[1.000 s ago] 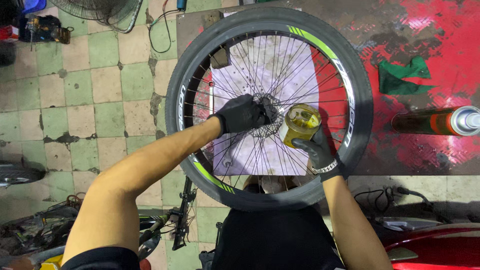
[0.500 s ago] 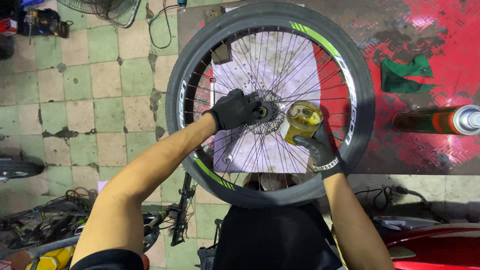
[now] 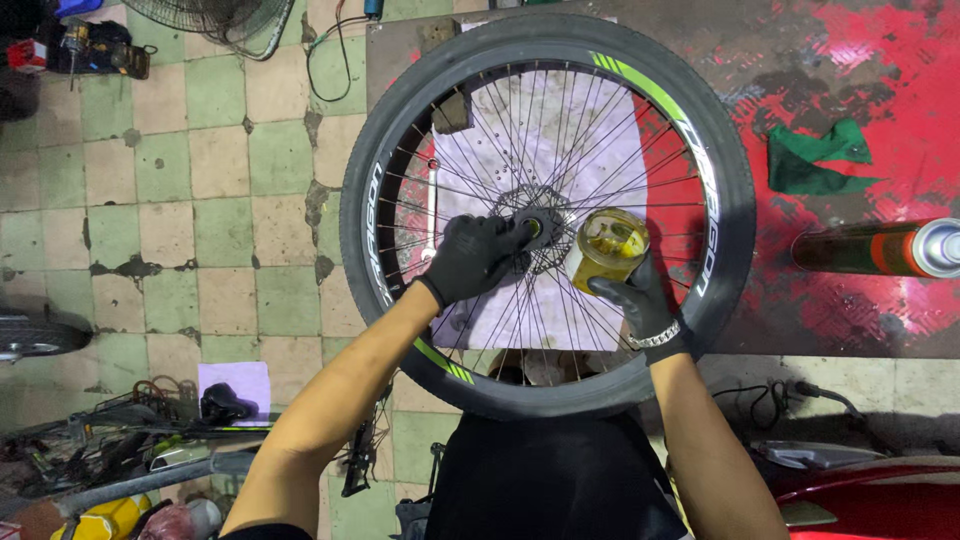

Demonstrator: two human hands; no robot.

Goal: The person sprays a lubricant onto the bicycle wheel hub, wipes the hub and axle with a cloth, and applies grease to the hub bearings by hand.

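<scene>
Scene: A person in black gloves leans over a bicycle wheel (image 3: 548,215) lying flat on a scuffed red tabletop (image 3: 860,120), seen from a head-worn camera looking straight down.
Left hand (image 3: 478,260): Gloved, fingers curled in and pressed at the hub (image 3: 535,232) in the wheel's middle; whether anything small sits between the fingertips cannot be told.
Right hand (image 3: 640,300): Gloved, closed round the lower part of an open jar (image 3: 606,247) of yellowish grease, held just right of the hub and above the spokes.
Wheel: Black tyre with green stripes, thin steel spokes, a disc rotor around the hub; a pale sheet (image 3: 560,140) shows beneath it.
Handling, wheel: Judged stiff at rim and tyre, moderately heavy; best lifted by the tyre or rim. The spokes look thin and the rotor edge is likely sharp and easily fouled, so neither is a good hold.
Handling, jar: Judged light, rigid and probably slick with grease; a full wrap round the body, as now, suits it. Open-topped, it should stay upright.
Handling, hub: Hard metal, probably greasy; fingertip work only.
Nearby: A green rag (image 3: 815,158) and a spray can (image 3: 880,248) lying on its side, both well right of the wheel; a tiled floor (image 3: 150,200) on the left with a fan (image 3: 215,15).
</scene>
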